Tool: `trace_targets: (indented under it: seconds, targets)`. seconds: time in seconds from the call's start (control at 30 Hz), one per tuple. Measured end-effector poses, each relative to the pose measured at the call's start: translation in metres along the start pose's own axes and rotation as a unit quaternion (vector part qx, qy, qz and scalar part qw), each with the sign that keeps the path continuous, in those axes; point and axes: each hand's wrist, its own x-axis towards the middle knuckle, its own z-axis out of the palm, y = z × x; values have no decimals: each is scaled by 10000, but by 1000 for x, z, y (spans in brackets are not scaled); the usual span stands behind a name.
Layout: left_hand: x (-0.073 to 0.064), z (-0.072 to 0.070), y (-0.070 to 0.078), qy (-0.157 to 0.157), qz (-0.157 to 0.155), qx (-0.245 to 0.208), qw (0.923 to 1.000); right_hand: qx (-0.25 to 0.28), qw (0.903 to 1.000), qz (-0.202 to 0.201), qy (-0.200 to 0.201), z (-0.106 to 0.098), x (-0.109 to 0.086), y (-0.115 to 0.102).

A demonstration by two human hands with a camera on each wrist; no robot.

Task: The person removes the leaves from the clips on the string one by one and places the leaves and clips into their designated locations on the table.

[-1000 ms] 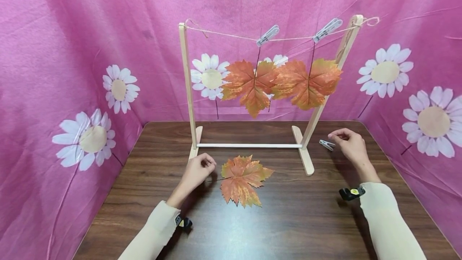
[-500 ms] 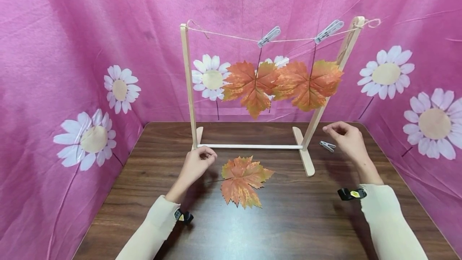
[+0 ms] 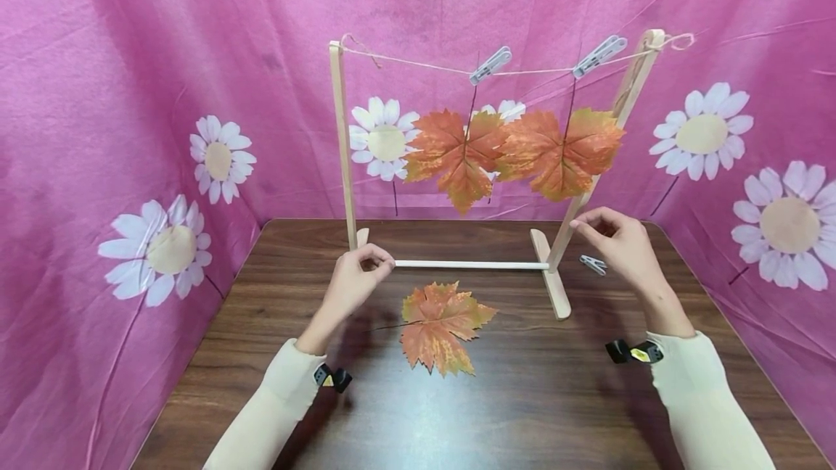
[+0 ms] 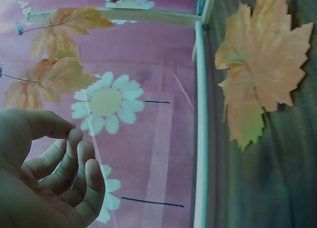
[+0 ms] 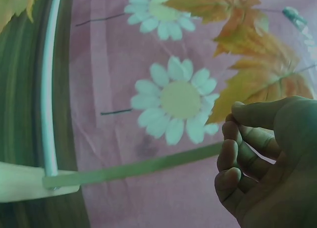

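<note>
My left hand (image 3: 355, 280) hovers by the foot of the rack's left post, fingers loosely curled and thumb tip against the index finger; nothing shows between them in the left wrist view. In front of it an orange artificial maple leaf (image 3: 444, 328) lies on the table, stem pointing left. My right hand (image 3: 620, 249) is raised beside the right post (image 3: 567, 227), likewise loosely curled and holding nothing visible. Below it lies a grey clothespin (image 3: 593, 265). Two more leaves, one near the middle (image 3: 460, 154) and one to its right (image 3: 562, 154), hang by their stems from clothespins on the string.
The wooden rack's string (image 3: 418, 62) runs between two post tops. A white rod (image 3: 470, 265) joins the feet, with the right foot (image 3: 554, 285) reaching forward. A pink curtain (image 3: 274, 35) with printed daisies surrounds the dark wooden table (image 3: 496, 412).
My left hand has risen away from the lying leaf's stem toward the left foot of the rack. The right hand has moved up and left, away from the loose clothespin.
</note>
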Motion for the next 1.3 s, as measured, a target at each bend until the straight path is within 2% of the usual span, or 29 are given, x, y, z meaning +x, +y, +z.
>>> trace_targets:
  seconds: [0.43,0.67,1.0,1.3]
  targets:
    - [12,-8,24,36,143,-11,9999,288,9983,-496,-90,3,5,-42]
    - [22,-7,40,18,156,-223,9996,350,9971,-669,-48,2,11,-69]
    - [41,-7,74,-1,627,-704,9955,592,9956,-723,-119,0,20,-102]
    - [56,-4,101,188,987,-445,9939,671,9923,-1036,-138,-6,34,-126]
